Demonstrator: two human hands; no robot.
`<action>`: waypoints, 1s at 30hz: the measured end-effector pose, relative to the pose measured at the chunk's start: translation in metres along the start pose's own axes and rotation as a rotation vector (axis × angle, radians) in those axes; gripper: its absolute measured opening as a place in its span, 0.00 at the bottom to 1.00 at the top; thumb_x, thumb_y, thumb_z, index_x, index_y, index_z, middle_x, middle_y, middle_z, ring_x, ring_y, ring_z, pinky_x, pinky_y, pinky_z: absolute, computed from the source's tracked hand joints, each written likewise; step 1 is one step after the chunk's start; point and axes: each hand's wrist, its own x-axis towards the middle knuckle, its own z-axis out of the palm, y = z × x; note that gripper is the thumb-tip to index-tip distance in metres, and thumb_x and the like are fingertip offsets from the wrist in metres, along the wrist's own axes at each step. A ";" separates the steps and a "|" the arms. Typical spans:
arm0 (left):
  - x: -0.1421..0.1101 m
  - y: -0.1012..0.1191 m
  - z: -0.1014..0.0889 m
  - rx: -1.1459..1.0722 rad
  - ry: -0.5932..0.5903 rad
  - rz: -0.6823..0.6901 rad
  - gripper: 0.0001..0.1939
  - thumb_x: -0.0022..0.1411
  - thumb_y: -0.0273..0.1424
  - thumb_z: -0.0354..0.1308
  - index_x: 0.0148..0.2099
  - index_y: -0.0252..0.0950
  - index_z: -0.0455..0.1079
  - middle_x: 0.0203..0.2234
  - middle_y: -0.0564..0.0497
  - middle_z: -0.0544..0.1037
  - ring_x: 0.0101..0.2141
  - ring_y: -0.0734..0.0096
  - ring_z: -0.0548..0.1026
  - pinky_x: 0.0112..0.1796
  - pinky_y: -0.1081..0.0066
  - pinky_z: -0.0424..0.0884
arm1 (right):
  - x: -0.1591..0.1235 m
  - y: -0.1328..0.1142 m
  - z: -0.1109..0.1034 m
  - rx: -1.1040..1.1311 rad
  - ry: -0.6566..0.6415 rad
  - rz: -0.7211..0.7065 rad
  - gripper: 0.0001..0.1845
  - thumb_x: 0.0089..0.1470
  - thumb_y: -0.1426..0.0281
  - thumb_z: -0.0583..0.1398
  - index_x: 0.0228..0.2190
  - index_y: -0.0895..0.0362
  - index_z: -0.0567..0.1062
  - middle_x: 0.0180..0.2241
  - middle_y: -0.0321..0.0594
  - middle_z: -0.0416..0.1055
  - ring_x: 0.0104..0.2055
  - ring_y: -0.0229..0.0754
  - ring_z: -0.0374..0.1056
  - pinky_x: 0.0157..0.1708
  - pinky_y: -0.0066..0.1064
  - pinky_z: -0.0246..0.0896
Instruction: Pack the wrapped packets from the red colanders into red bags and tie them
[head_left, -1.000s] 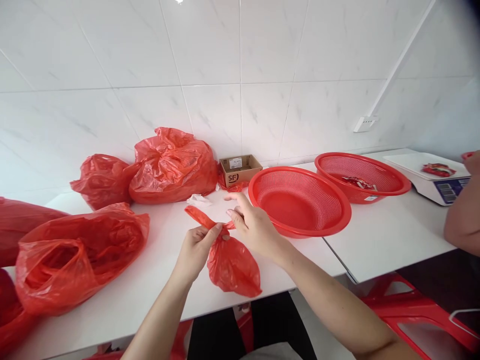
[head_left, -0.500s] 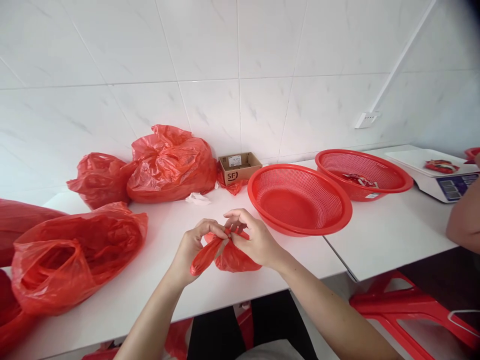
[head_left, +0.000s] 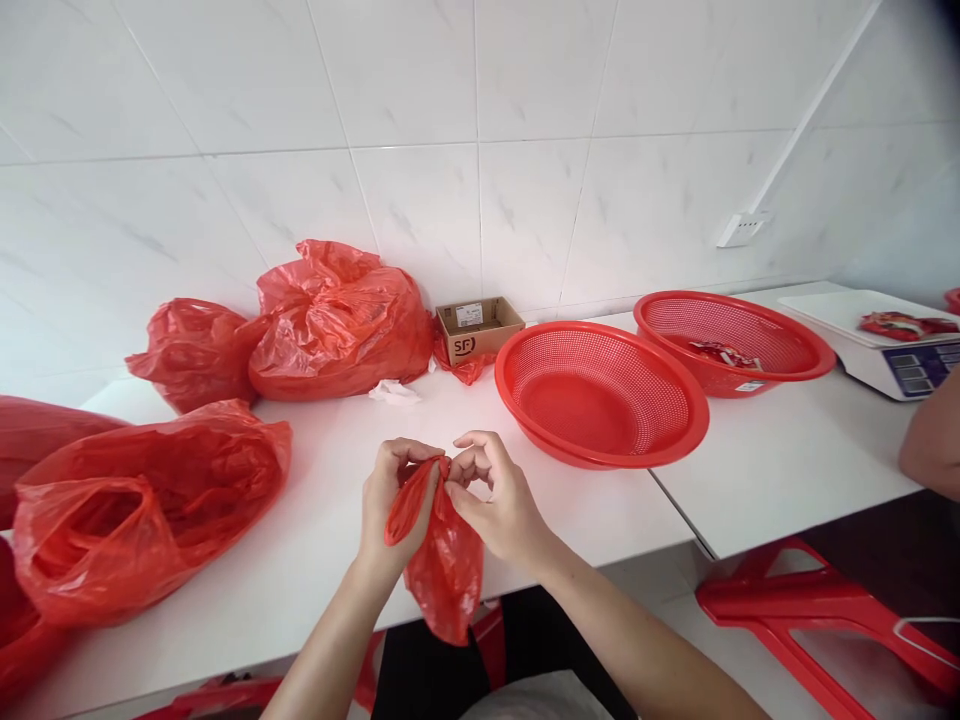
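A small red plastic bag [head_left: 448, 570] hangs between my hands, over the front edge of the white table [head_left: 330, 490]. My left hand [head_left: 397, 490] is closed on the bag's gathered top, with a loop of plastic spread across its thumb. Opposite it, the fingers of my right hand [head_left: 491, 490] pinch the bag at what looks like a knot near its neck. The bag's lower part dangles and looks thin. What lies inside it, if anything, cannot be made out.
Red colanders [head_left: 600, 400] [head_left: 735, 340] stand at the right; the farther holds small packets. Beyond is a scale [head_left: 892, 340] with a packet on it, near a person's arm [head_left: 934, 440]. Large red bags [head_left: 337, 330] [head_left: 150, 510] sit left, a cardboard box [head_left: 480, 330] at the wall.
My hands have drawn the small bag toward me and turned it. It hung over the table before and now dangles past the front edge. My view has shifted slightly.
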 end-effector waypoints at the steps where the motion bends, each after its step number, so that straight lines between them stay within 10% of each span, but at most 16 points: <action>1: -0.001 0.000 -0.001 0.017 0.010 0.015 0.08 0.62 0.27 0.60 0.41 0.40 0.63 0.36 0.53 0.75 0.36 0.69 0.76 0.37 0.70 0.71 | 0.001 0.001 -0.001 0.090 -0.020 0.051 0.16 0.54 0.73 0.60 0.45 0.51 0.64 0.31 0.33 0.70 0.35 0.38 0.69 0.41 0.35 0.65; 6: 0.003 0.000 -0.009 0.074 -0.012 0.108 0.10 0.62 0.27 0.59 0.45 0.42 0.68 0.37 0.53 0.75 0.38 0.70 0.75 0.38 0.71 0.71 | 0.011 0.002 -0.014 0.361 -0.159 0.246 0.09 0.55 0.64 0.63 0.36 0.56 0.74 0.33 0.38 0.73 0.35 0.39 0.71 0.40 0.36 0.69; 11: 0.014 0.009 -0.021 0.178 -0.155 0.215 0.05 0.60 0.26 0.61 0.38 0.40 0.74 0.33 0.52 0.76 0.35 0.71 0.75 0.37 0.72 0.70 | 0.018 -0.010 -0.025 0.158 -0.267 0.257 0.04 0.52 0.71 0.62 0.33 0.56 0.75 0.31 0.35 0.72 0.33 0.36 0.69 0.39 0.32 0.66; 21: 0.019 0.006 -0.036 0.115 -0.421 0.031 0.05 0.62 0.32 0.61 0.41 0.41 0.78 0.35 0.51 0.80 0.35 0.70 0.78 0.38 0.73 0.73 | 0.017 -0.023 -0.025 -0.513 -0.285 -0.041 0.05 0.44 0.77 0.57 0.27 0.56 0.69 0.26 0.31 0.70 0.27 0.33 0.63 0.30 0.25 0.58; 30: 0.020 -0.008 -0.038 0.158 -0.197 -0.006 0.05 0.59 0.35 0.64 0.36 0.40 0.78 0.35 0.51 0.80 0.37 0.68 0.78 0.40 0.72 0.73 | 0.007 -0.006 -0.021 -1.011 -0.223 -0.426 0.06 0.38 0.77 0.55 0.23 0.56 0.65 0.22 0.33 0.66 0.24 0.36 0.57 0.26 0.29 0.48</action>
